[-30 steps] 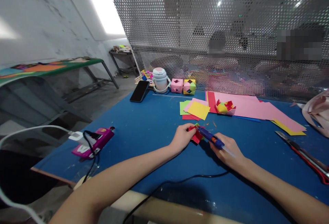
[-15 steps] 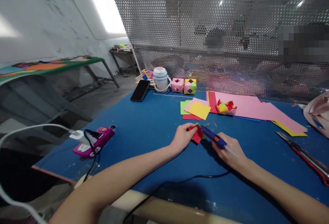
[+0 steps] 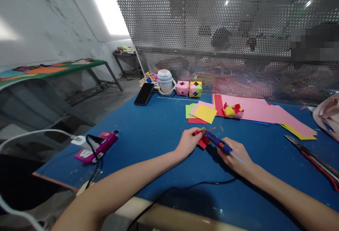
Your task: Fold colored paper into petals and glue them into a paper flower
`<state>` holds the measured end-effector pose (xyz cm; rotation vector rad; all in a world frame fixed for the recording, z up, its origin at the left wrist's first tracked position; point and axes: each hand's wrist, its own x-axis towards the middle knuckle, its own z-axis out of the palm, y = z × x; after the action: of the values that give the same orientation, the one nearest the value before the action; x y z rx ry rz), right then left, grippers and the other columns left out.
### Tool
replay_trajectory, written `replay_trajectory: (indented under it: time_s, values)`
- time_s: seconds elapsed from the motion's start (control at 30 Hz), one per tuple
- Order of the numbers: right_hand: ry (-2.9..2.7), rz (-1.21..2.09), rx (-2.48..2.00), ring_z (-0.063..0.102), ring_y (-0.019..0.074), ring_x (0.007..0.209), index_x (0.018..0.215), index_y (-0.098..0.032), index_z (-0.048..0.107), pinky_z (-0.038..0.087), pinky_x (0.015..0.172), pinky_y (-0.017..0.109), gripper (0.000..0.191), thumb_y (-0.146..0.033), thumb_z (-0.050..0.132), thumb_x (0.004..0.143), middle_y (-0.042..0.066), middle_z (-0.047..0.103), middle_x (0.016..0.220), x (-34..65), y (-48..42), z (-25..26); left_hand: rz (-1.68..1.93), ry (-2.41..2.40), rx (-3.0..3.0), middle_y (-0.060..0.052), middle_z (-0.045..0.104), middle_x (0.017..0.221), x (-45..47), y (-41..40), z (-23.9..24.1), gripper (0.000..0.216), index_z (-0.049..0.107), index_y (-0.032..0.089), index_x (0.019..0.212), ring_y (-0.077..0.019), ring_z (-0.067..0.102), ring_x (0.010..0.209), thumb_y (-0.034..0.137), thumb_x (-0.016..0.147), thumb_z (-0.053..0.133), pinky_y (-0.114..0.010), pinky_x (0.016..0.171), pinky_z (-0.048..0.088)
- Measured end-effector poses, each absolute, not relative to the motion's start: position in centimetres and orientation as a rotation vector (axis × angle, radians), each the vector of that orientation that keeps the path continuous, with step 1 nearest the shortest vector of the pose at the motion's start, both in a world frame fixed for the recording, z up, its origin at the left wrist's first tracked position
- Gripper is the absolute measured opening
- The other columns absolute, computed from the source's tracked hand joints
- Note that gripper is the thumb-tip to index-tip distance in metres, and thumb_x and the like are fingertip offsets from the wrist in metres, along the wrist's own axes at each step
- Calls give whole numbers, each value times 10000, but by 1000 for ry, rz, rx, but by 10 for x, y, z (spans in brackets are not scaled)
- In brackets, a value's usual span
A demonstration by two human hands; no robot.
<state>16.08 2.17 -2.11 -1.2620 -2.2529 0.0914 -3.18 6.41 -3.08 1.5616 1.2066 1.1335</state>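
At the far left, a white adapter (image 3: 78,140) and a black plug sit in a magenta power strip (image 3: 108,142) on the blue tabletop (image 3: 148,128). Beyond them a dark smartphone (image 3: 144,94) leans back, just beside a pale lidded bottle (image 3: 165,82) with a carrying loop. Next come two folded paper cubes, side by side: a pink cube (image 3: 182,87) and a yellow, green and pink cube (image 3: 195,89), both with diamond-shaped openings.

Nearer, the left hand (image 3: 188,141) is closed in a pinch, thumb and fingers gripping the left side of a small folded paper piece (image 3: 203,142). This piece is mostly red, with creased, angled faces and bits of green at its top and right edges; it is held close over the tabletop, in front of a loose stack of paper squares (image 3: 205,113) in green, pink, yellow and red. The nozzle of a blue hot glue gun (image 3: 218,143) meets the upper part of the piece, though whether glue is on it is too small to tell. The right hand (image 3: 234,153) is wrapped around the gun's handle, with a translucent glue stick (image 3: 236,157) jutting from the rear.

Further right, a crown-like red and yellow paper form (image 3: 233,111) rests on large pink sheets (image 3: 254,107); a utility knife (image 3: 304,151) lies near the right edge.
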Motion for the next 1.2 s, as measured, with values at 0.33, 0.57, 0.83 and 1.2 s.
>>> replay_trajectory:
  time_s: [0.33,0.57,0.83,1.2]
  values:
    - [-2119,177,-1290,514,124,513,702,-197,487,383,503,220,130,-266,459,809,4,556,618,162,21,-20,1141,1193,1439,6,595,587,-31,62,-25,208,659,129,721,-110,481,536,303,727,544,-212,520,368]
    - [-1853,315,-1407,518,134,523,730,-183,550,403,484,229,223,-372,473,819,-2,555,598,168,29,-18,1149,1212,1372,5,626,631,-31,62,-24,166,660,145,710,-123,521,573,279,711,560,-222,550,393]
    - [-1943,135,-1613,613,189,611,862,-196,626,421,493,251,243,-386,479,822,45,666,756,182,38,-24,1142,1208,1381,1,620,637,-32,59,-21,173,662,139,724,-123,519,589,277,724,558,-219,557,385]
    - [-2373,16,-1860,620,249,687,866,-183,639,390,535,289,467,-601,462,757,100,670,835,201,34,25,1154,1185,1347,-1,621,654,-34,57,-20,165,659,141,726,-127,522,606,280,720,570,-222,572,387]
